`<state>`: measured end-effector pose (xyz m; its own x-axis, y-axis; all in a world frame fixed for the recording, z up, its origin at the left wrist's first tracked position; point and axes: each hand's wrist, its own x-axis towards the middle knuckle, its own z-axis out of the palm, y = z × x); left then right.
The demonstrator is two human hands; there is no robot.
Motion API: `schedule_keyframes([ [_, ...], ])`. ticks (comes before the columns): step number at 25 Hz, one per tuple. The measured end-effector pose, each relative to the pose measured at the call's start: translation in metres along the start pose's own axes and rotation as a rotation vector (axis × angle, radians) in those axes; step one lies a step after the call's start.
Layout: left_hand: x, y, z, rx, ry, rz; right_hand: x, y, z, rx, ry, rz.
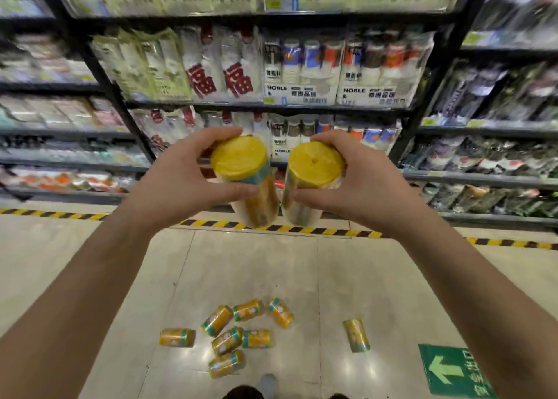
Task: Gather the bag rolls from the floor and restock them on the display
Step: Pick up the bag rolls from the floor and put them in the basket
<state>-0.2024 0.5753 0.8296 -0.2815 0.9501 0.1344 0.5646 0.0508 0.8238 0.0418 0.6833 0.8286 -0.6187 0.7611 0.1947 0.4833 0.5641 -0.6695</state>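
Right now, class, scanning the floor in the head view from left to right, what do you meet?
Single bag roll on the left → cluster of six bag rolls → single bag roll on the right → green arrow sign.

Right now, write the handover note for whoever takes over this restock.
Left hand grips a yellow bag roll; right hand grips a second roll, both held up before the shelves.
On the floor: a cluster of seven rolls and a lone roll to its right.
Done: two rolls picked up.
Left: shelve these two, then gather the other eight.
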Motion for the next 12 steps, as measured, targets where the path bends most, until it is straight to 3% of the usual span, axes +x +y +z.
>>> schedule_keyframes([
  [3, -0.048, 0.014, -0.010, -0.022, 0.126, -0.052, -0.002, -0.025, 0.000, 0.050, -0.064, -0.096],
  [12, -0.286, 0.049, -0.008, 0.015, 0.729, -0.328, -0.064, -0.127, 0.063, 0.291, -0.501, -0.519],
])
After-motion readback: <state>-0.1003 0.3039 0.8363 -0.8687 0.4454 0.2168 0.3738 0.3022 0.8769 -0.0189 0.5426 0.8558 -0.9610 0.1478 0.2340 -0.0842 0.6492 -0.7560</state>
